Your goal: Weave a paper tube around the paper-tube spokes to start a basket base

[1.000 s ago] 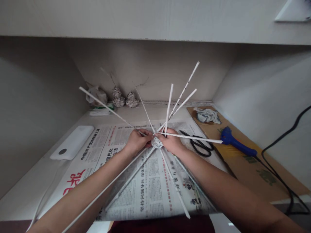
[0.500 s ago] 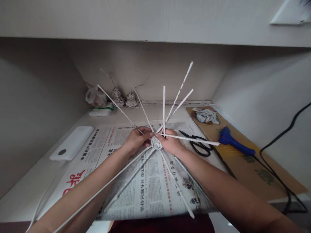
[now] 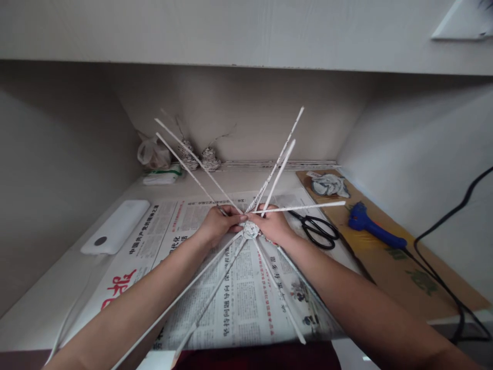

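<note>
Between my hands is a small round woven base point(image 3: 251, 229) of rolled paper, with several white paper strips point(image 3: 285, 176) radiating from it. My left hand point(image 3: 222, 222) is closed at the base's far left edge, thumb and fingers pinching the paper strips there. On the far right edge, my right hand point(image 3: 270, 222) also pinches the base and strips, its thumb on top. Some strips point up and away; others run down toward me, one over my left forearm. The fingertips under the weave are partly hidden.
Newspaper point(image 3: 208, 303) covers the tabletop. Black scissors point(image 3: 318, 230) lie right of my hand, near a blue glue gun point(image 3: 375, 228) on cardboard point(image 3: 396, 280). A white power bank point(image 3: 115, 227) sits left. Woven gourd shapes point(image 3: 210, 160) and a plastic bag point(image 3: 153, 154) stand behind.
One upright strip on the left has swung further left, beside its neighbour. On the right, a near-vertical strip has tilted rightward. Both hands keep their grip on the base.
</note>
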### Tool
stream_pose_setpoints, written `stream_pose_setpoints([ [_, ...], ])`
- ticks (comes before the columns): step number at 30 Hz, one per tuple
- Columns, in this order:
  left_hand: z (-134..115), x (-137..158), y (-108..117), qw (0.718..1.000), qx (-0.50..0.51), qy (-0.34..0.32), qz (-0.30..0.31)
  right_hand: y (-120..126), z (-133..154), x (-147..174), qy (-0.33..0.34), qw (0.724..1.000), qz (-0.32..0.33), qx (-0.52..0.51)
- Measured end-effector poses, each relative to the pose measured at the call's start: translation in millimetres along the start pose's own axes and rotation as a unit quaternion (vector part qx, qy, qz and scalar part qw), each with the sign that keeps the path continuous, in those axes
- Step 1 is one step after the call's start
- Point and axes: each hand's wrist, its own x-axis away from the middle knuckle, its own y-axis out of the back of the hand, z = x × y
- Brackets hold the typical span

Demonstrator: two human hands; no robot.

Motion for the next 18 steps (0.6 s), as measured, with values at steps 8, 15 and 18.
stream_pose_setpoints([
  [8, 2.1, -4.9, -0.1, 0.999, 0.006, -0.018, -0.044, -3.3, -1.9, -3.7, -0.084, 0.978, 0.001, -0.19],
  [15, -0.3, -4.6, 0.3, 0.998, 0.016, -0.03, -0.062, -8.2, 12.4, 3.9, -0.041, 0.971, 0.011, -0.237],
  [18, -0.4, -4.3, 1.0, 0.999, 0.015, -0.029, -0.042, -10.2, 5.7, 3.4, -0.017, 0.985, 0.005, -0.169],
])
